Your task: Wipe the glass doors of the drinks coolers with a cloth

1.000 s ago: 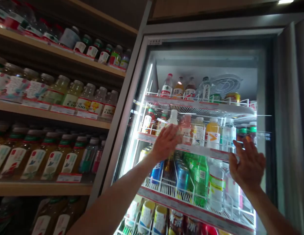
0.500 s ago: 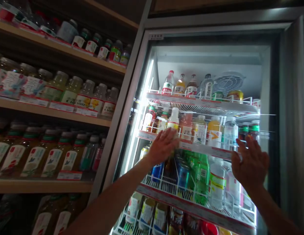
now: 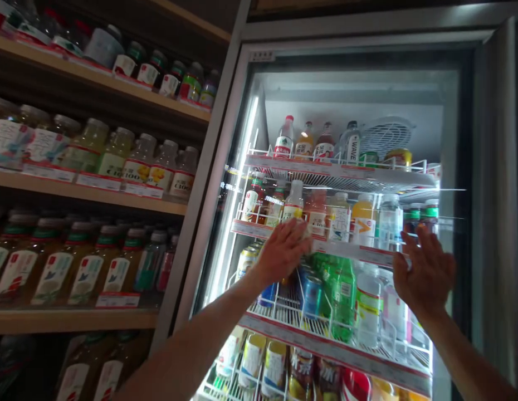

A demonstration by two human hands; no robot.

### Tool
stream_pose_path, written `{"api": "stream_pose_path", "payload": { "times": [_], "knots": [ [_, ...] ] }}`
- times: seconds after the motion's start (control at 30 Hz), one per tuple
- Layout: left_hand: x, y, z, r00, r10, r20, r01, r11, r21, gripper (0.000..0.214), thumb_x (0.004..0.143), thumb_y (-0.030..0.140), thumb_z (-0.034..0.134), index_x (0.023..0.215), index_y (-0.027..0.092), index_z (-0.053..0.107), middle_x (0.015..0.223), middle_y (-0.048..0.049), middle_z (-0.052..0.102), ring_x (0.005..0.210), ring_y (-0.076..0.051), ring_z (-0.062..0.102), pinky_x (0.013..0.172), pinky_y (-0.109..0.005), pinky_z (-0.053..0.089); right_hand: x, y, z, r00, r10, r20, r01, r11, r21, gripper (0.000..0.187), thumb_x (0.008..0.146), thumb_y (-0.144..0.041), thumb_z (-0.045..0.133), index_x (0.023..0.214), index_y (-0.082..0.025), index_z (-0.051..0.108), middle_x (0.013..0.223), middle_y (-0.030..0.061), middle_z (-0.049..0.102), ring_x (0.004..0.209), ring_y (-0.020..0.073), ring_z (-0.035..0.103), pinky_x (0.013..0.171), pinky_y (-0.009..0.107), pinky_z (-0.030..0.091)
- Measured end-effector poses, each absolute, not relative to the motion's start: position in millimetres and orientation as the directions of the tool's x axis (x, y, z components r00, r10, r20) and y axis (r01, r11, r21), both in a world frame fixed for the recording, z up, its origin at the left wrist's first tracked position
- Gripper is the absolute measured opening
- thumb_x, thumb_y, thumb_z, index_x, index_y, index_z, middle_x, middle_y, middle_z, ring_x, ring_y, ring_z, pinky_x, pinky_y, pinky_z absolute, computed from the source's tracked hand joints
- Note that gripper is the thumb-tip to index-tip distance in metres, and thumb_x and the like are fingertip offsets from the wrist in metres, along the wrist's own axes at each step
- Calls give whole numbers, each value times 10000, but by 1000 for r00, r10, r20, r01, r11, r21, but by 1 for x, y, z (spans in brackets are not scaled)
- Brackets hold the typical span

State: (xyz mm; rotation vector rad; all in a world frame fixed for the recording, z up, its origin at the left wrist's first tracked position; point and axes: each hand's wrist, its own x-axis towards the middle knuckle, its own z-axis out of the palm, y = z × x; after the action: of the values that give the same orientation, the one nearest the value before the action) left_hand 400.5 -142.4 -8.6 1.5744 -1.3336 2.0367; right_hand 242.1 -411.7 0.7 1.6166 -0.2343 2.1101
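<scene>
My left hand (image 3: 284,250) is raised before a lit drinks fridge (image 3: 468,184), fingers stretched out and nothing in it. Behind it, partly covered, are a white-capped bottle (image 3: 294,200) and the edge of the middle shelf. My right hand (image 3: 426,273) is up at the fridge's right side, palm forward, fingers spread and empty. A clear bottle (image 3: 390,220) and small green-capped bottles (image 3: 430,213) show close to its fingertips. Streaky reflections suggest glass before the shelves; whether either hand touches it I cannot tell. Between the hands stands a green bottle (image 3: 343,301).
Wooden shelves (image 3: 75,318) on the left carry rows of juice bottles (image 3: 58,264) above price tags. A metal frame (image 3: 200,184) divides them from the fridge. Lower in the fridge, cans (image 3: 273,367) stand in a wire rack, and a blue can (image 3: 312,298) sits above them.
The left hand has shifted slightly right against the shelves, its fingers a little more spread. My right hand stays almost in place, and the view has moved slightly.
</scene>
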Motion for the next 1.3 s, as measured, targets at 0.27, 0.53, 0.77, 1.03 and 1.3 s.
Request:
{"api": "stream_pose_path", "payload": {
  "times": [0.27, 0.53, 0.77, 1.03, 1.3],
  "knots": [
    [423, -115, -2, -239, 92, 967, -754, -645, -125, 402, 854, 161, 456, 1254, 188, 487, 1500, -103, 251, 1408, -288, 129, 1101, -500, 274, 244, -411, 0, -211, 263, 941, -463, -875, 141, 459, 880, -356, 365, 1263, -163, 528, 1375, 127, 468, 1275, 298, 428, 997, 507, 346],
    [399, -143, -36, -456, -381, 804, -657, -465, -593, 348, 855, 226, 492, 1200, 261, 524, 1435, -35, 391, 1408, -225, 155, 1114, -425, 277, 239, -415, -1, -189, 288, 939, -433, -883, 184, 469, 870, -361, 381, 1297, -203, 491, 1389, 116, 454, 1267, 307, 438, 964, 491, 370],
    [451, -75, 5, -206, 172, 963, -720, -693, -30, 403, 884, 191, 431, 1287, 194, 450, 1501, -121, 243, 1404, -281, 157, 1091, -509, 292, 241, -410, -3, -201, 206, 958, -433, -896, 102, 458, 875, -355, 353, 1271, -195, 518, 1387, 112, 457, 1287, 295, 414, 999, 504, 330],
    [390, -155, -31, -418, -413, 809, -696, -428, -577, 395, 846, 220, 479, 1240, 251, 493, 1472, -37, 330, 1419, -247, 79, 1124, -447, 265, 240, -411, -2, -183, 228, 956, -454, -883, 124, 463, 871, -350, 371, 1280, -187, 511, 1377, 116, 469, 1271, 302, 434, 978, 505, 359],
    [404, -149, 25, -280, -140, 950, -792, -525, -311, 510, 860, 183, 435, 1360, 135, 347, 1476, -120, 308, 1419, -245, 79, 1136, -468, 247, 241, -408, -3, -198, 232, 952, -432, -893, 128, 430, 888, -323, 384, 1263, -155, 509, 1370, 141, 470, 1281, 306, 416, 977, 534, 365]
  ]
}}
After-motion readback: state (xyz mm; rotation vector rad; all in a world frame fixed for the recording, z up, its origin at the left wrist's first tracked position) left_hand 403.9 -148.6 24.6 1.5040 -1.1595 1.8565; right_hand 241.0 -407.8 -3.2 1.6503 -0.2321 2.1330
